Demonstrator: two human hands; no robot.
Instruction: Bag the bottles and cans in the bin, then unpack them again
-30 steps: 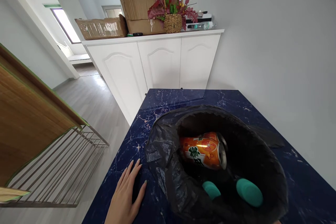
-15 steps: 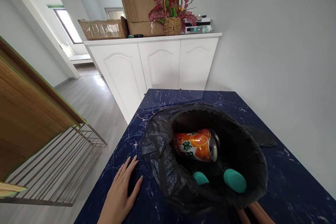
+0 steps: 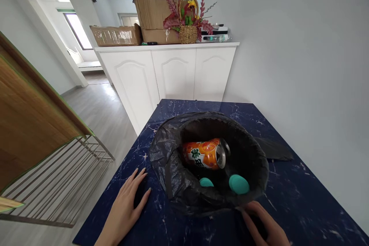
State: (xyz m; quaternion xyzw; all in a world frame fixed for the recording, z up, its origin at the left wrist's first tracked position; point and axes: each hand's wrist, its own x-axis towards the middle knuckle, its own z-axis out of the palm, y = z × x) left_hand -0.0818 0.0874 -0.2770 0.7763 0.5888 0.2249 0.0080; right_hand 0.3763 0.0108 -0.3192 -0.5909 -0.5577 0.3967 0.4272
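Observation:
A bin lined with a black plastic bag (image 3: 170,161) stands on the dark blue marbled table. Inside it lie an orange drink can (image 3: 203,153), part of another can behind it, and two teal round-ended objects (image 3: 239,184), (image 3: 206,182). My left hand (image 3: 125,203) rests flat on the tabletop left of the bin, fingers apart and holding nothing. At the bin's near right edge, my right hand (image 3: 263,223) pinches the rim of the black bag between thumb and fingers.
Black plastic (image 3: 273,149) lies on the table (image 3: 302,200) right of the bin. Beyond stands a white cabinet (image 3: 175,73) with cardboard boxes (image 3: 115,35) and a flower basket (image 3: 188,34). A metal rack (image 3: 57,184) under a wooden-patterned cover is at left, a wall at right.
The bin sits a little further left in view. My right hand, mostly hidden behind the bin before, now shows more at the bag's rim. My left hand stays flat on the table.

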